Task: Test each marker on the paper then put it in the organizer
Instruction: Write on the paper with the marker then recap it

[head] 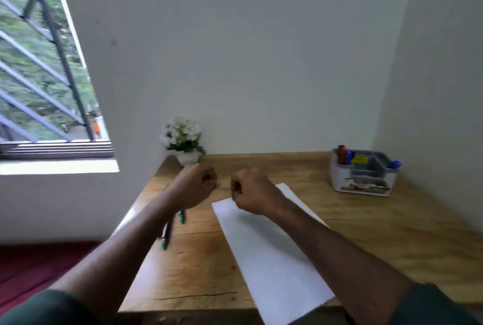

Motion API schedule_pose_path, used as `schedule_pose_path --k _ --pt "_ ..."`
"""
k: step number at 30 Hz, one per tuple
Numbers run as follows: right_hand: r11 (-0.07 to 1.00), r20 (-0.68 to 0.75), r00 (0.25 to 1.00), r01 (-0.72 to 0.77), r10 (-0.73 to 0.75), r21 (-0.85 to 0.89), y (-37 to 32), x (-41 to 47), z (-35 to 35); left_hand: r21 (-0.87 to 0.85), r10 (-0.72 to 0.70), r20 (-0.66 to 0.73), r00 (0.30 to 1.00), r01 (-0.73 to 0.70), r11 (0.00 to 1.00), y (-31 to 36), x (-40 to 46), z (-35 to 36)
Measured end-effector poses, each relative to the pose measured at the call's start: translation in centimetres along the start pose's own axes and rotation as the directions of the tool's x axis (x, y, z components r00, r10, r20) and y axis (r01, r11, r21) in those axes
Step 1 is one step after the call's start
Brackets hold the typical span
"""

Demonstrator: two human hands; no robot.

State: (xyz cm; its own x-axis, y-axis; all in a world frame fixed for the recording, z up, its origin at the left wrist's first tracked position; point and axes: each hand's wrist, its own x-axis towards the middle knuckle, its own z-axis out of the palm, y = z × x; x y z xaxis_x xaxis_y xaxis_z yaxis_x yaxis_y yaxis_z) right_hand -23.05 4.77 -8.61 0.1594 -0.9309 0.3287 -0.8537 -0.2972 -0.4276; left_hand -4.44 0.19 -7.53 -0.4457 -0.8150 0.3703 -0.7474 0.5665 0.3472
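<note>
A person's two bare forearms reach forward over a wooden desk (366, 241), seen from a head-worn camera looking down.

At far left, a barred window (39, 63) shows blurred greenery. At the desk's back left corner, about eleven o'clock from the hands, stands a small white pot of white flowers (183, 139).

The left hand (194, 186) hangs above the desk's left part with its fingers curled into a fist. Nothing shows in it, though the picture is soft, so a very small object could be missed. Directly beneath its wrist and forearm, toward six o'clock from the fist, lie the loose markers (168, 230), dark barrels with green ends. Their long axes run roughly from seven o'clock to one o'clock, close to the line of the forearm. The arm partly covers them, so their count is unclear.

The right hand (251, 191) hovers just beside the left, also clenched with nothing visible inside. It sits over the far corner of the white paper (274, 259), which lies slanted on the desk, its long axis from eleven to five o'clock.

At far right, about two o'clock from the hands and well apart, the grey organizer (362, 175) already holds a red marker and blue markers.

The left hand is clearly nearer the loose markers; reaching them likely means drawing back and down.
</note>
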Motion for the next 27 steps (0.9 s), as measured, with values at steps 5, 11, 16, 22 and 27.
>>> schedule_pose_path --k 5,11,16,22,27 --pt "0.997 0.138 0.987 0.076 -0.078 0.02 -6.4 1.9 5.1 0.014 -0.177 -0.093 0.98 0.179 0.984 -6.5 -4.1 -2.7" --pt "0.998 0.177 0.982 -0.064 0.068 -0.025 -8.8 3.8 8.1 -0.012 -0.247 -0.116 0.962 0.247 0.969 -9.1 -6.3 -3.5" --pt "0.983 0.192 0.967 -0.155 0.17 -0.094 -9.1 4.2 8.1 -0.059 -0.229 -0.142 0.963 0.223 0.973 -8.7 -5.5 -2.7" --pt "0.928 -0.004 0.966 -0.246 0.257 0.279 -4.8 4.1 5.9 -0.273 -0.316 -0.191 0.929 0.259 0.927 -6.8 -3.1 -0.8" --pt "0.93 0.008 0.996 -0.09 0.093 0.356 -1.5 2.4 4.1 -0.769 -0.416 -0.027 0.909 0.247 0.59 -3.2 0.4 1.4"
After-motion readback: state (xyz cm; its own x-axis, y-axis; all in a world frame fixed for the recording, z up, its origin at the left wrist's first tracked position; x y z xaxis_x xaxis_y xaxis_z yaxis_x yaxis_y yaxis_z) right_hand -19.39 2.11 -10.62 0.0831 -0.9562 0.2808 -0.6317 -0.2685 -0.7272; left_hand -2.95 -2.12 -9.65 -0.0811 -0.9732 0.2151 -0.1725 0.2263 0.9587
